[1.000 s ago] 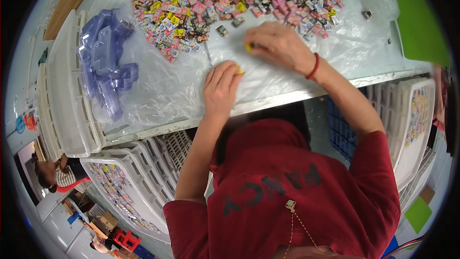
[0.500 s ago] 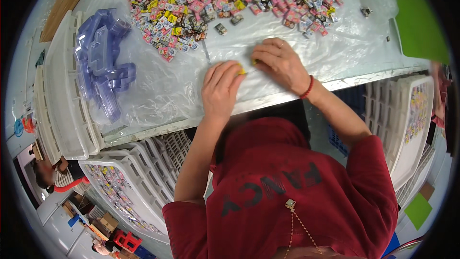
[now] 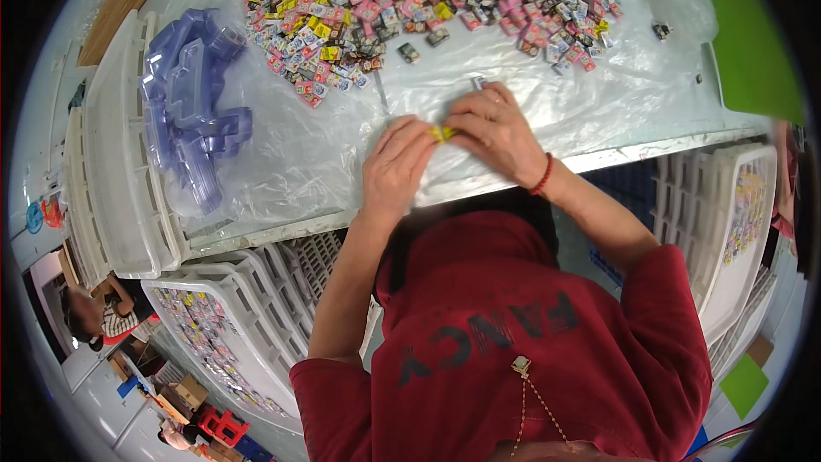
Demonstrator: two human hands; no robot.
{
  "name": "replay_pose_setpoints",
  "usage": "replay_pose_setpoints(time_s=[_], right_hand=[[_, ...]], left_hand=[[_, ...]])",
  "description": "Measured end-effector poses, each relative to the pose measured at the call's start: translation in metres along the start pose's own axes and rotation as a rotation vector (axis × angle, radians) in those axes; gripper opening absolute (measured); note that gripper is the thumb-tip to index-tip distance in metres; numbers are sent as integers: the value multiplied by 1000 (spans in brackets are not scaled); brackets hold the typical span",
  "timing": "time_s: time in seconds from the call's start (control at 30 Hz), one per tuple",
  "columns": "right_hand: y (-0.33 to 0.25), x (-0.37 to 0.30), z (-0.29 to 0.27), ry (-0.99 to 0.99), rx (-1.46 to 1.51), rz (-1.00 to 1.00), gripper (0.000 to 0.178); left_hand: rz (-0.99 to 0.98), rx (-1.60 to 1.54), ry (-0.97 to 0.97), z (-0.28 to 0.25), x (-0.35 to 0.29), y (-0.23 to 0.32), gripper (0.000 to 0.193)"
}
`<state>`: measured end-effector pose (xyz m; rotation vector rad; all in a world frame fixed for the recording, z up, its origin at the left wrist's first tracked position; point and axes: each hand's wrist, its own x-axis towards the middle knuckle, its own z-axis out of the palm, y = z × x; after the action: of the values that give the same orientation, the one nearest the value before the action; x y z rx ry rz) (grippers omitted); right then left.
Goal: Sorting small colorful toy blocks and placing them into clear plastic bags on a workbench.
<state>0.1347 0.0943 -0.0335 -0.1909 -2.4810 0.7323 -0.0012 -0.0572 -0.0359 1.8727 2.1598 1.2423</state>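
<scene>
My left hand (image 3: 395,169) and my right hand (image 3: 500,130) meet over the plastic-covered table near its front edge. Their fingertips pinch small yellow pieces (image 3: 441,133) that touch each other; I cannot tell whether these are two parts or one. Just beyond the right hand's knuckles shows a small white-and-grey block (image 3: 479,83), and whether it lies on the sheet or touches the fingers is unclear. Farther back spreads a large heap of small printed blocks (image 3: 368,13) in pink, yellow, white and black. One dark block (image 3: 409,53) lies apart at the heap's near edge.
Clear bluish plastic trays (image 3: 192,90) are piled at the left, beside upright white crates (image 3: 120,154). More crates (image 3: 248,308) stand under the table at left and right (image 3: 718,231). A green board (image 3: 744,43) borders the far right. Another person (image 3: 111,312) sits at far left.
My hands have come together, so the yellow pieces that were apart now touch. The small white-and-grey block beyond my right hand has come into sight. The view has shifted slightly.
</scene>
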Motion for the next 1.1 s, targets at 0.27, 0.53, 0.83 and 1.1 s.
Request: replay_pose_setpoints(time_s=[0.27,0.53,0.83,1.1], right_hand=[[-25,-8,7,29,-124,-46,24],[-33,-11,12,95,-102,76,29],[-43,-2,1,90,-173,110,27],[-24,98,18,-34,-114,-147,19]], left_hand=[[-155,-50,-15,2,-10,2,21],[-215,-94,-4,-6,-18,4,33],[-103,-41,41,-10,-7,4,36],[-364,67,243,-53,24,-55,26]])
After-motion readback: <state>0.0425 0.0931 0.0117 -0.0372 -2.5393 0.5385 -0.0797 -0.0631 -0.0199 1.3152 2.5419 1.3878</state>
